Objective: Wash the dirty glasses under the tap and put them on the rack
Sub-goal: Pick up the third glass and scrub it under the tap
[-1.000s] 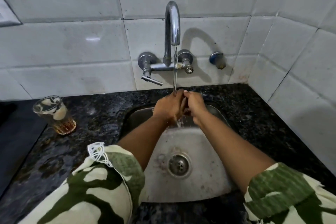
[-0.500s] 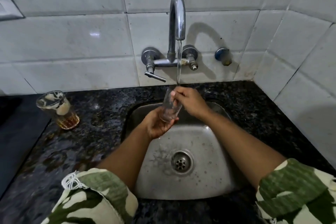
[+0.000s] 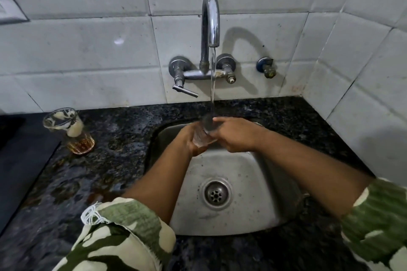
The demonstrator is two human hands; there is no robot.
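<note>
The small clear ribbed glass (image 3: pixel 201 133), tipped aside and short of the stream 0.5 s ago, now stands upright with its mouth under the water from the chrome swan-neck tap (image 3: pixel 210 22), over the back of the steel sink (image 3: pixel 253 193). The left hand (image 3: pixel 187 138) cups its base and the right hand (image 3: pixel 234 134) grips its rim, so it is likely rinsing. 1 dirty glass with brown dregs (image 3: pixel 69 131) waits on the black granite surface (image 3: pixel 114 160) near its back edge.

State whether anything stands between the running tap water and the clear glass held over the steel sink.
Nothing visible does: the stream falls straight onto the clear glass, gripped by the left hand and right hand.
</note>
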